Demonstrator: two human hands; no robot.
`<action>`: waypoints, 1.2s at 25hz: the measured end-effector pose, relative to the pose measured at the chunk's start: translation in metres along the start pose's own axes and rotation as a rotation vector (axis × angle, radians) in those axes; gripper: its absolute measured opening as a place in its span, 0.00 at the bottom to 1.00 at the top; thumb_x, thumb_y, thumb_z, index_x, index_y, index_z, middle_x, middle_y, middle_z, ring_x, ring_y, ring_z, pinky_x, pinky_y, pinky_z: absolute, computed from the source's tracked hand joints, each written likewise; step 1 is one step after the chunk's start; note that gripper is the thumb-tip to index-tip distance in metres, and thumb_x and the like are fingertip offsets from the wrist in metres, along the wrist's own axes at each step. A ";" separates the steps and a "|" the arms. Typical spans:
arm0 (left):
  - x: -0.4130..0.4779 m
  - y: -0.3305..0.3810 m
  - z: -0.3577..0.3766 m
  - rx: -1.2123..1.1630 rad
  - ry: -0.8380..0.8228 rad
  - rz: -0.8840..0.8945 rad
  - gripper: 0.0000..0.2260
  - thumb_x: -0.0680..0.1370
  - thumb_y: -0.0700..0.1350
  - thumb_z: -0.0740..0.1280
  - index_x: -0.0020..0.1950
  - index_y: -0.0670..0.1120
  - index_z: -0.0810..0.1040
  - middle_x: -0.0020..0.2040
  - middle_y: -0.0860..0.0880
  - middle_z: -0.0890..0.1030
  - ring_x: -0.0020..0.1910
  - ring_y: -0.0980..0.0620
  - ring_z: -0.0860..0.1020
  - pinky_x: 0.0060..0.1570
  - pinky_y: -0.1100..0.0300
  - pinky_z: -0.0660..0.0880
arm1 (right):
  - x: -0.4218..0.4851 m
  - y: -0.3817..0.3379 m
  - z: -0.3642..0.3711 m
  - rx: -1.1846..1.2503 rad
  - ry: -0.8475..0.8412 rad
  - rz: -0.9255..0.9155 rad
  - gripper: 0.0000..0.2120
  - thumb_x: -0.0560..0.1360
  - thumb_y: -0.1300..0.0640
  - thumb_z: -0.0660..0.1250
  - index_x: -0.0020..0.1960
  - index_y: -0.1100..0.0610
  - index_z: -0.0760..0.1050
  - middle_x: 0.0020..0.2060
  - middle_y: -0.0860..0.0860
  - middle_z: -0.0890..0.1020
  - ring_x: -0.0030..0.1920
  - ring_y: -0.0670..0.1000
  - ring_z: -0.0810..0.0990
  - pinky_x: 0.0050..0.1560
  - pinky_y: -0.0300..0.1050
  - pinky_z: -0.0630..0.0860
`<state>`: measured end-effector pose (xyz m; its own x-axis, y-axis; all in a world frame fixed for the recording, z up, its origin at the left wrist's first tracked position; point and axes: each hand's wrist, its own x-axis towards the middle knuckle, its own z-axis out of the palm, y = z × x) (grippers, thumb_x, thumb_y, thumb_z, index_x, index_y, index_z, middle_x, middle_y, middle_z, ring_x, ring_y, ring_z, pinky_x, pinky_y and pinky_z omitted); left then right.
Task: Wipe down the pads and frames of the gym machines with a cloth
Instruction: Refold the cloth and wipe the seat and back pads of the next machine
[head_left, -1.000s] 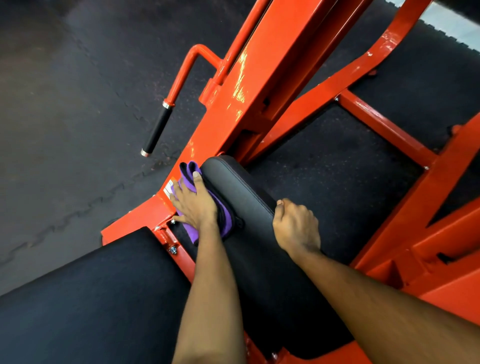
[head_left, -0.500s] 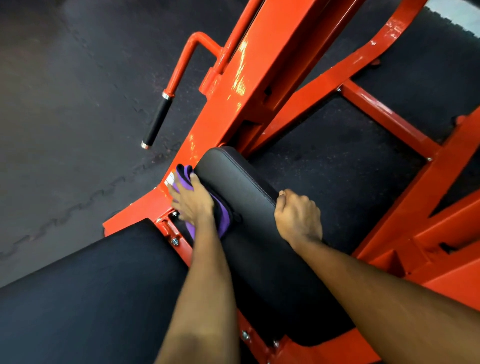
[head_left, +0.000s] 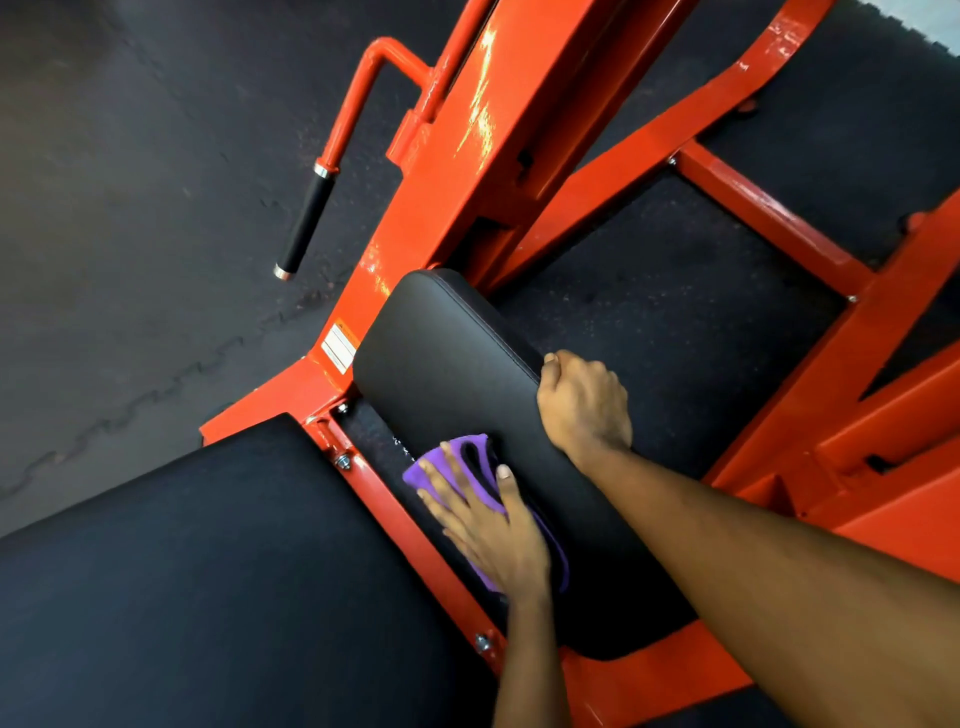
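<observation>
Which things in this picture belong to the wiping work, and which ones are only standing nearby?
Belong to the work:
- purple cloth, pressed by the left hand
- narrow black pad, its edge gripped by the right hand
- orange frame

Only nearby:
- handle with black grip
- warning label
- rubber floor

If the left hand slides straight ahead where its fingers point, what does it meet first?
The left hand, on the purple cloth, would probably reach the orange frame by the warning label; depth is unclear.
</observation>
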<state>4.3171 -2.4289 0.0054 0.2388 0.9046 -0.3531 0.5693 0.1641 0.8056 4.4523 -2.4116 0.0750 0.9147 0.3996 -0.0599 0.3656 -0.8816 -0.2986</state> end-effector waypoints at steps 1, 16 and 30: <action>0.000 -0.001 0.000 0.012 -0.008 -0.011 0.31 0.77 0.68 0.51 0.79 0.66 0.48 0.80 0.63 0.43 0.80 0.52 0.44 0.73 0.35 0.57 | 0.001 0.002 0.000 0.017 -0.013 0.010 0.19 0.84 0.48 0.52 0.54 0.56 0.80 0.46 0.60 0.84 0.49 0.63 0.81 0.46 0.53 0.72; -0.070 -0.015 0.017 0.191 -0.042 0.462 0.28 0.79 0.62 0.54 0.79 0.65 0.53 0.81 0.60 0.46 0.81 0.50 0.41 0.75 0.33 0.42 | -0.070 0.153 -0.033 0.480 -0.390 0.182 0.21 0.84 0.46 0.58 0.62 0.60 0.81 0.59 0.60 0.83 0.64 0.60 0.78 0.65 0.51 0.72; -0.120 -0.090 0.024 -0.248 -0.005 0.223 0.31 0.81 0.54 0.62 0.71 0.76 0.44 0.82 0.56 0.46 0.81 0.48 0.45 0.77 0.39 0.47 | -0.172 0.238 -0.037 0.110 0.370 -0.300 0.19 0.78 0.54 0.59 0.65 0.55 0.79 0.68 0.53 0.79 0.74 0.56 0.70 0.75 0.52 0.60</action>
<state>4.2559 -2.5619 -0.0356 0.3406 0.9271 -0.1567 0.2935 0.0535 0.9544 4.3880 -2.6992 0.0492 0.7786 0.4987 0.3808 0.6207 -0.7012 -0.3509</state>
